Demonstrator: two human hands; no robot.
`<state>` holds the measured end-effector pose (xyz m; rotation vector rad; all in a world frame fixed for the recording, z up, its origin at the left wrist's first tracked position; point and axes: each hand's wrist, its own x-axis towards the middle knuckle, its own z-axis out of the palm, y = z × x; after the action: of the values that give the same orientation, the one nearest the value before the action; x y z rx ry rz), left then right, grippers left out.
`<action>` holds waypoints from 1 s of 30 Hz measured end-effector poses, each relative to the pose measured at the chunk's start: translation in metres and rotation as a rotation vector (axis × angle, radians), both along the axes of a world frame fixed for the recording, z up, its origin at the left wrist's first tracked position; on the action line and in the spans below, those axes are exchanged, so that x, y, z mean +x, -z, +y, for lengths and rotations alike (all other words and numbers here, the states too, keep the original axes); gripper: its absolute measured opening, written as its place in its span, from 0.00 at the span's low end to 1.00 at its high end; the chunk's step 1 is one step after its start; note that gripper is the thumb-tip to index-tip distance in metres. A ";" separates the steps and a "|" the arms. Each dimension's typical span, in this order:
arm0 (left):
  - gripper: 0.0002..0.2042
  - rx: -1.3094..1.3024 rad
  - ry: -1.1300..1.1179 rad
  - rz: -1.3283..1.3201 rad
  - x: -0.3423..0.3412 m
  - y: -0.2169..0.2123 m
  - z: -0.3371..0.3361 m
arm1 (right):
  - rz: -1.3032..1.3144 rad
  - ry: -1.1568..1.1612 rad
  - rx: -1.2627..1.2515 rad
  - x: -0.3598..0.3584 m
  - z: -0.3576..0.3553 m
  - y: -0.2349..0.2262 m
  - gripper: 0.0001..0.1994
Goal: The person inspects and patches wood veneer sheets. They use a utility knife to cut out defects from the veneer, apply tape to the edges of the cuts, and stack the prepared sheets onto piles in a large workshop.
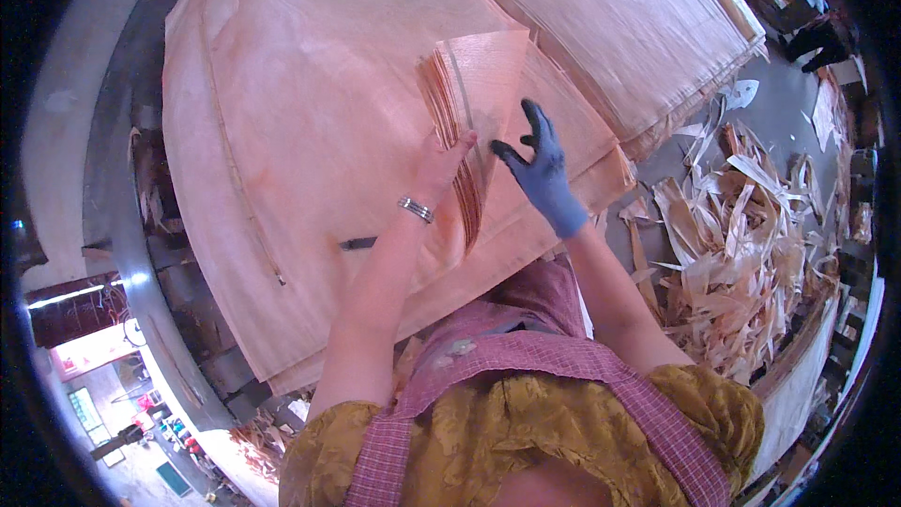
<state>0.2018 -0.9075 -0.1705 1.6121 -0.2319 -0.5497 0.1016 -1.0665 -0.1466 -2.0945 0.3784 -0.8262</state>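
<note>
Looking down from the head camera, I see the nearest item at 6 o'clock: a checked pink apron [526, 366] over mustard-yellow sleeves [713, 404], filling the lower edge of the view.

1. Left hand [434, 169]: bare, with a silver bracelet [417, 209] at the wrist. It rises from 6 o'clock toward the centre. The fingers are pressed together and lie flat against the near face of a stack of thin veneer strips [469, 122]. The thumb is hidden behind the stack, so I cannot tell whether it closes a pinch.

2. Right hand [542, 169]: in a blue glove, just to the 3 o'clock side of the left hand. The fingers are spread, the forefinger pointing to 12 o'clock. The palm rests against the right side of the same strip stack.

3. Strip stack: located at centre, between both hands, tilted up on edge. Its layered edges face 9 o'clock and its broad pale face faces 3 o'clock. Its lower end touches the sheets beneath it.

4. Beneath it lies a large pile of veneer sheets [282, 131], spreading from 9 o'clock to 12 o'clock. A dark pen-like object [358, 244] rests on this pile near the left forearm.

5. A second veneer pile [638, 19] lies at 1 o'clock, beyond the first.

6. A heap of curled veneer scraps [741, 244] covers the floor at 3 o'clock, well apart from the hands.
</note>
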 end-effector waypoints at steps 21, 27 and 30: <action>0.11 0.234 0.025 0.070 -0.006 -0.044 -0.009 | -0.117 0.184 -0.395 -0.031 0.000 0.002 0.25; 0.14 -0.025 0.066 0.001 0.004 -0.008 -0.008 | 0.233 -0.098 0.605 0.043 -0.016 0.074 0.22; 0.14 -0.055 0.068 0.085 0.004 -0.007 -0.002 | 0.255 -0.179 0.868 0.045 -0.021 0.065 0.24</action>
<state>0.2059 -0.9097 -0.1638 1.5282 -0.2367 -0.6573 0.1463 -1.0874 -0.2115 -1.3777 0.5541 -0.2047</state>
